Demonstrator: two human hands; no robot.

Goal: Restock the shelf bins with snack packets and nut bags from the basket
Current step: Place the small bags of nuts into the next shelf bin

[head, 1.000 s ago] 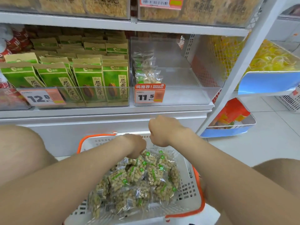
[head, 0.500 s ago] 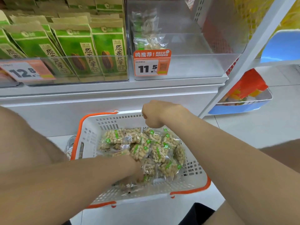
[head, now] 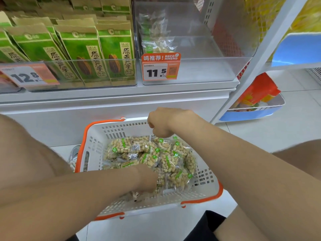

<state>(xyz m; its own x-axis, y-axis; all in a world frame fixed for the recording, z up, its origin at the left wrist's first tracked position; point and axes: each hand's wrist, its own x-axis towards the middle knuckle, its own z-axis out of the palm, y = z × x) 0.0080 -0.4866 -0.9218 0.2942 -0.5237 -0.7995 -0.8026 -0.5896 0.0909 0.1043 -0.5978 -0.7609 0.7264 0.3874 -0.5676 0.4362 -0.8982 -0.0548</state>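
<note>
A white basket (head: 97,141) with an orange rim stands on the floor below the shelf, holding several clear peanut packets (head: 166,159) with green labels. My left hand (head: 147,180) is down among the packets at the basket's near side. Its fingers curl into the pile around a peanut packet and are partly hidden. My right hand (head: 161,122) sits at the basket's far rim with its fingers curled over the edge. Above, the clear shelf bin (head: 208,70) with the 11.5 price tag (head: 159,68) holds a few peanut packets (head: 156,44) at its left; the rest of it is bare.
Left of that bin, a clear bin is packed with green seed bags (head: 114,49) behind a 12.8 tag (head: 26,75). A white shelf post (head: 260,54) slants up at the right. Past it, a blue-fronted tray holds an orange bag (head: 257,91). My knees flank the basket.
My left hand has moved from the basket's far side to its near side and sunk into the packets. The view has tilted down. My right hand has stayed at the far rim.
</note>
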